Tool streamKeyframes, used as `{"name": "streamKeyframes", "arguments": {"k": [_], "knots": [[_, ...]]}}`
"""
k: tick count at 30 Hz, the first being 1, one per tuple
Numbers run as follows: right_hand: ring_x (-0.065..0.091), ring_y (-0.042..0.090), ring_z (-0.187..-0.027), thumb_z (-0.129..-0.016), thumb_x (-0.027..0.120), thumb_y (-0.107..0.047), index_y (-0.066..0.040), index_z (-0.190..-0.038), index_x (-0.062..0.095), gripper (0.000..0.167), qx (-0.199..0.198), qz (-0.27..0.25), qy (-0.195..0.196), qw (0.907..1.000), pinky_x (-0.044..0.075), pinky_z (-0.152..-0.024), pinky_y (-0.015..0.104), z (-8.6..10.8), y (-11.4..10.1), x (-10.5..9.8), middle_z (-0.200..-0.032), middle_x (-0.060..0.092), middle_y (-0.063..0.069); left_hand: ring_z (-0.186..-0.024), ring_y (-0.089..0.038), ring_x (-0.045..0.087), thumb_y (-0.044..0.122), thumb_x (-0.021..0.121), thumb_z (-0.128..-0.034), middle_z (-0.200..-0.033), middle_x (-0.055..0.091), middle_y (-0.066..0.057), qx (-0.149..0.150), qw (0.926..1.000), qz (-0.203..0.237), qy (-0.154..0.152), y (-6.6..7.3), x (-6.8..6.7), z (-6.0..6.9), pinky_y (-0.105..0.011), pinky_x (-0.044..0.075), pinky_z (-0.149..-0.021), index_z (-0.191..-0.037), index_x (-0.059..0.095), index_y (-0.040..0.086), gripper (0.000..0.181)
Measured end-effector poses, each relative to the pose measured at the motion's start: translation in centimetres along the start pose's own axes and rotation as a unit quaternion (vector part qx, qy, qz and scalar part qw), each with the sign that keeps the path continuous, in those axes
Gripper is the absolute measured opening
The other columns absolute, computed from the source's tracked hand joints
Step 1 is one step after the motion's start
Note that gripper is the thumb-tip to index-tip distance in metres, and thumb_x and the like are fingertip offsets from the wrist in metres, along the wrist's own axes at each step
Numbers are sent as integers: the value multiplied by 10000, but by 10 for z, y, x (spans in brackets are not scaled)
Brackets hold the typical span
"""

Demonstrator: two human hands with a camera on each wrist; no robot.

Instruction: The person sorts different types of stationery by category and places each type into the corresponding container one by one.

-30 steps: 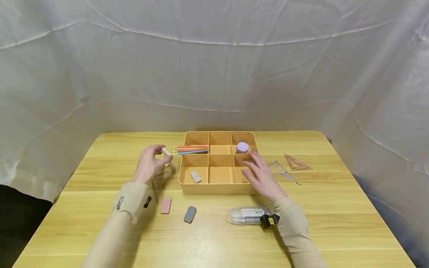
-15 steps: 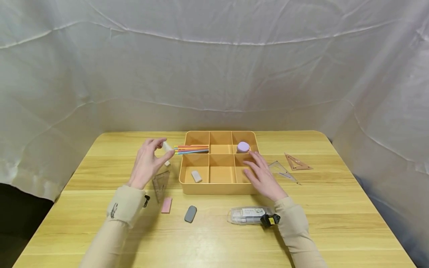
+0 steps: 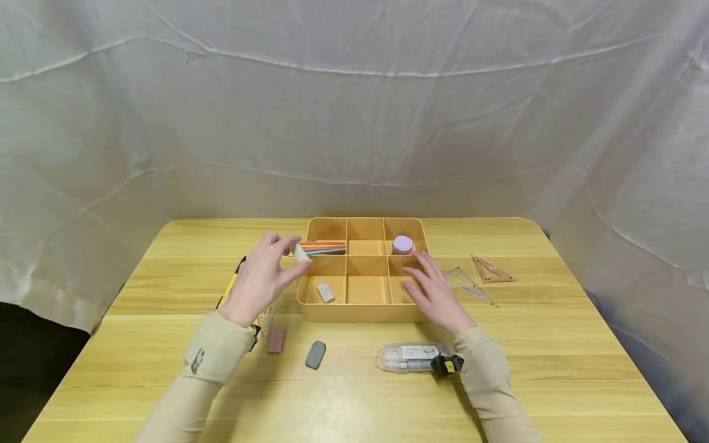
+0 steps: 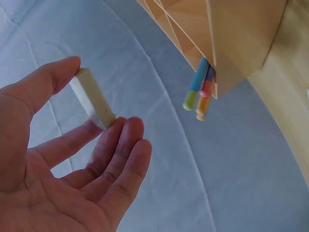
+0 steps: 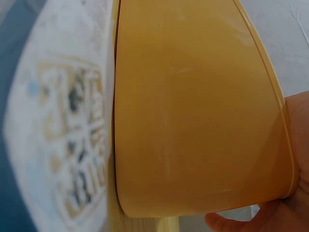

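My left hand (image 3: pixel 259 280) pinches a white eraser (image 3: pixel 300 253) between thumb and fingertips, raised beside the left edge of the orange six-compartment box (image 3: pixel 360 312). In the left wrist view the same eraser (image 4: pixel 94 99) is held at its two ends. A second white eraser (image 3: pixel 325 293) lies in the front left compartment. Pencils (image 3: pixel 327 244) stick out over the box's left side from the back left compartment. My right hand (image 3: pixel 440 295) rests at the box's right side, fingers relaxed over the rim. A round lilac item (image 3: pixel 402 245) sits in the back right compartment.
In front of the box lie a pink eraser (image 3: pixel 276 340), a grey eraser (image 3: pixel 316 355) and a clear plastic case (image 3: pixel 407 358). A clear set square (image 3: pixel 471 287) and a brown one (image 3: pixel 493 269) are to the right. Another clear triangle (image 3: pixel 264 321) is partly behind my left wrist.
My left hand has lifted the white eraser and moved it right, up to the box's left edge. The right hand has stayed where it was.
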State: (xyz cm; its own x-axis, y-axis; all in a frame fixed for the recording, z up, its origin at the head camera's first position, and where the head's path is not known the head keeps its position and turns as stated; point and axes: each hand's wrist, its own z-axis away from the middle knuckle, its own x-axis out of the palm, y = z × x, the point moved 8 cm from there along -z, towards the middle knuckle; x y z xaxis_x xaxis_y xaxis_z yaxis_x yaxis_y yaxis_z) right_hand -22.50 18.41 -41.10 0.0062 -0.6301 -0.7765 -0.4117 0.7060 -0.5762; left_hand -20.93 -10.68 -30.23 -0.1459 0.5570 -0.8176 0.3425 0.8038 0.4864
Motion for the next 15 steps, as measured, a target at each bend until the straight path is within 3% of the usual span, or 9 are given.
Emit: {"name": "streamKeyframes", "arguments": {"k": [6,10,13,15], "knots": [[131,454,-1540,-1045,500,-195,5,-1356,578,378,-16,-11,5,10000,141,-1208,701,1,0,0,-1639,269,216,-684,-178,523,290,827,-826,-961,688,-143,139,9992,-367,-92,8,8,-1,-247,397,-559,-1263,668,29,534],[130,452,-1541,-1045,500,-196,3,-1357,578,378,2,-9,-1,10000,141,-1209,700,1,0,0,-1640,268,214,-638,-158,472,285,843,-805,-854,671,-94,175,9979,-558,-289,11,18,-2,-242,364,-536,-1061,725,59,361],[134,454,-1540,-1044,503,-194,6,-1354,579,377,0,-12,0,10000,145,-1209,700,0,-1,0,-1639,270,215,-673,-172,523,297,835,-815,-854,671,-81,148,9960,-739,-476,12,27,-1,-267,417,-554,-953,703,64,300],[136,455,-1539,-1043,503,-193,8,-1353,579,376,-4,-14,1,10000,147,-1207,700,1,-2,-1,-1638,271,216,-715,-198,590,299,824,-828,-897,683,-89,105,9946,-828,-613,12,34,-1,-303,485,-575,-966,695,56,309]]}}
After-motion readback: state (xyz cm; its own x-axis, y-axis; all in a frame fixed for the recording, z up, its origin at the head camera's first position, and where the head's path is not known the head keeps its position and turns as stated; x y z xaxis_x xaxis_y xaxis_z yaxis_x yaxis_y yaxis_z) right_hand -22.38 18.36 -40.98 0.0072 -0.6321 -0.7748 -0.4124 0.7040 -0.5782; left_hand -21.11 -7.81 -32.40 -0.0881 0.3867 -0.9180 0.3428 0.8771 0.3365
